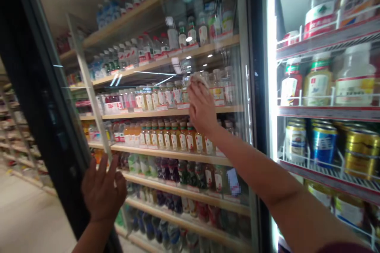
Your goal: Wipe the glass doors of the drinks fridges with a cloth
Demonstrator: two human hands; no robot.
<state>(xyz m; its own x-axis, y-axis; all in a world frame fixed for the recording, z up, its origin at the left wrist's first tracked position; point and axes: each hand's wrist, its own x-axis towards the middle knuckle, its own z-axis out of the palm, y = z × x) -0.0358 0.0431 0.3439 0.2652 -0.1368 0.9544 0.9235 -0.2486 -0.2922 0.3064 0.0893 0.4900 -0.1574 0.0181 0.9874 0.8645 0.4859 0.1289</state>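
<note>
A glass door [166, 59] with a dark frame [44, 99] stands in front of me, swung away from a lit drinks cooler. My right hand [202, 104] reaches up to the middle of the glass and presses a pale cloth [199, 78] against it. Only the cloth's upper edge shows; the fingers cover the rest. Lower down, my left hand [103, 189] has its fingers spread beside the left frame of the door, at the glass. It holds nothing that I can see.
Through the glass, wooden shelves [178, 154] hold rows of bottles. At right, the cooler's wire racks [326, 112] carry bottles and cans [325, 142]. More store shelving [23, 138] lines the far left, beside a pale floor [23, 205].
</note>
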